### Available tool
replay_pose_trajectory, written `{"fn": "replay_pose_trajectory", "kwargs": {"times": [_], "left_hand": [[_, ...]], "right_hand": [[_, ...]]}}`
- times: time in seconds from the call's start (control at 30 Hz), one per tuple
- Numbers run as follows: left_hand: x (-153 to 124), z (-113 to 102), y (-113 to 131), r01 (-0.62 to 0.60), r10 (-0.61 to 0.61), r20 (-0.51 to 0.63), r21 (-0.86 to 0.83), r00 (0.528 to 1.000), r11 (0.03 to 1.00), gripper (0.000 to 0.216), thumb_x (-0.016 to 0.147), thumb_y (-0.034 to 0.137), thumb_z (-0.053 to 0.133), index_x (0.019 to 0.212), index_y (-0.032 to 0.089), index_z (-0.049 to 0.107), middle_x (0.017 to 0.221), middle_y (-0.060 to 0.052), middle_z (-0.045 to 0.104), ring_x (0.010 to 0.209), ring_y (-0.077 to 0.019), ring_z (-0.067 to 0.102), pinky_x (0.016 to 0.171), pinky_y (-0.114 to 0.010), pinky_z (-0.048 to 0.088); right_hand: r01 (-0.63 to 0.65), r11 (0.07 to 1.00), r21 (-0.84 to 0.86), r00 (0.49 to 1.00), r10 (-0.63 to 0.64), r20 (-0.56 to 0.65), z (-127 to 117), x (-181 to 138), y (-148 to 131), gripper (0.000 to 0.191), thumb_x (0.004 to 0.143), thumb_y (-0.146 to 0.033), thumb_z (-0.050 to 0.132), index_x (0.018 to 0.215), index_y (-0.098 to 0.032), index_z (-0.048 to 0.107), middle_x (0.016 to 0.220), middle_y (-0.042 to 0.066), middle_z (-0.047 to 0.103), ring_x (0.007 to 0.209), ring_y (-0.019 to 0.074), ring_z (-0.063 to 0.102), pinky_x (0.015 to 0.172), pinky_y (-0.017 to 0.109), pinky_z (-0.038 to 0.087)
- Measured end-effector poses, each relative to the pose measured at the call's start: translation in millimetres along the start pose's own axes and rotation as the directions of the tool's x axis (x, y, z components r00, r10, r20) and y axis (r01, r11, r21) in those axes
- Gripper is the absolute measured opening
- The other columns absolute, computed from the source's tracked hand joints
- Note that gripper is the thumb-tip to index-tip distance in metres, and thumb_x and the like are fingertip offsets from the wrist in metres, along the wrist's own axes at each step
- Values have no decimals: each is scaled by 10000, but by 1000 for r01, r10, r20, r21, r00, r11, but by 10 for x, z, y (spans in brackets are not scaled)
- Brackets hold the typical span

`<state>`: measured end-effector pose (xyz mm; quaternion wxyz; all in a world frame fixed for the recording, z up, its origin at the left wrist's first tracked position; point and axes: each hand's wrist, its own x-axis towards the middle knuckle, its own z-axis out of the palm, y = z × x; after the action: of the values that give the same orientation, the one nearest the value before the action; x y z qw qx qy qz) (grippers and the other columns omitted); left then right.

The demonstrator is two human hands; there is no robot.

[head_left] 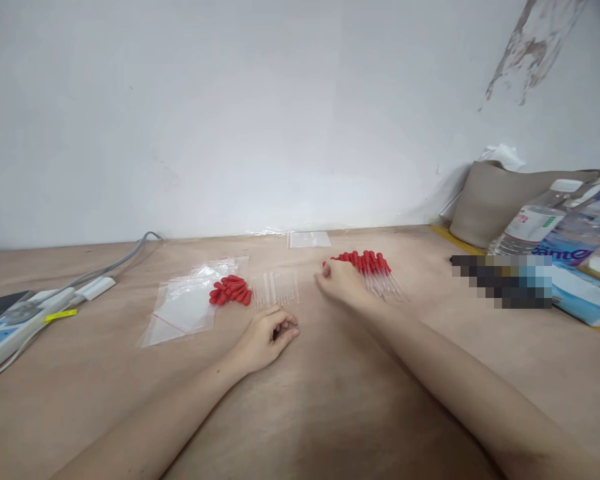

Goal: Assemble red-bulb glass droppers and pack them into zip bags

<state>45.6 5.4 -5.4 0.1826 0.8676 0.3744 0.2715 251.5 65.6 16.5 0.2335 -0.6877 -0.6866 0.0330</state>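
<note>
My left hand (266, 339) rests on the table with its fingers loosely curled, thumb apart from them, and nothing shows in it. Just beyond it lies a row of clear glass dropper tubes (276, 288), beside a small pile of red rubber bulbs (231, 291). My right hand (344, 281) is closed in a pinch at the left end of a row of droppers with red bulbs (370, 261). A bit of red shows at its fingertips, apparently the bulb of a dropper; the rest of that piece is hidden by the hand.
Clear zip bags (185, 310) lie at left, another bag (309, 239) near the wall. A power strip (10, 327) with cables sits far left. At right stand a grey-brown bin (490, 203), water bottles (530, 220) and a blue-white packet (585, 293).
</note>
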Motion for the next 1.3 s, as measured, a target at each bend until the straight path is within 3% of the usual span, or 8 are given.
{"fn": "replay_pose_trajectory", "kwargs": {"times": [0.17,0.37,0.5,0.6,0.73,0.9,1.1,1.3], "left_hand": [[-5,0,4,-3,3,-5,12,1000,1000,97,798,220,512,836,171,587,736,-7,523,644,-111,496,585,-225,402],[-11,-11,-7,-8,12,-38,100,999,995,89,810,222,491,824,173,564,723,-5,522,633,-112,503,582,-220,409],[7,-233,-152,64,30,-215,418,976,906,123,817,223,453,749,163,536,780,-43,527,739,-173,515,661,-281,419],[22,-436,-330,107,30,-198,642,980,760,129,803,228,454,766,151,551,832,-86,532,795,-231,504,703,-342,421],[30,-533,-493,116,-9,-144,758,990,642,162,804,229,455,812,129,582,857,-119,557,820,-266,511,737,-374,422],[38,-492,-406,149,-53,-145,800,988,581,214,834,192,388,781,105,577,799,-130,590,776,-260,541,731,-373,421],[-5,-325,-53,130,-19,-166,691,986,711,173,839,224,373,801,145,522,772,-83,575,763,-225,545,655,-319,418],[-64,-30,41,21,3,-82,287,997,958,175,809,166,411,933,162,534,769,-36,568,672,-148,536,607,-256,417]], "right_hand": [[9,996,84,998,-14,56,310,27,-395,339,765,-328,478,1029,-117,495,994,158,590,920,248,562,714,317,421],[-20,999,46,994,15,107,336,-43,-434,319,765,-180,421,1066,-80,456,1032,203,559,911,289,567,706,365,417],[-43,999,26,987,39,156,291,-72,-395,275,767,-144,419,1027,-72,471,984,204,566,866,291,578,665,359,415],[-42,999,22,986,38,160,257,-150,-344,251,795,-135,399,1033,-88,465,997,189,550,855,264,572,653,339,404],[92,995,32,995,-93,23,158,-402,-152,269,858,-178,346,1102,-131,449,1037,150,515,864,207,543,685,300,384],[282,959,-22,939,-280,-199,21,-708,224,296,874,-217,322,1088,-177,523,925,88,561,762,181,531,630,273,372],[406,911,80,872,-359,-334,29,-729,451,262,874,-240,337,974,-135,554,827,94,551,762,186,525,671,297,412],[522,835,174,838,-465,-284,-36,-765,354,238,867,-201,350,959,-153,564,834,85,523,720,161,512,644,294,426]]}}
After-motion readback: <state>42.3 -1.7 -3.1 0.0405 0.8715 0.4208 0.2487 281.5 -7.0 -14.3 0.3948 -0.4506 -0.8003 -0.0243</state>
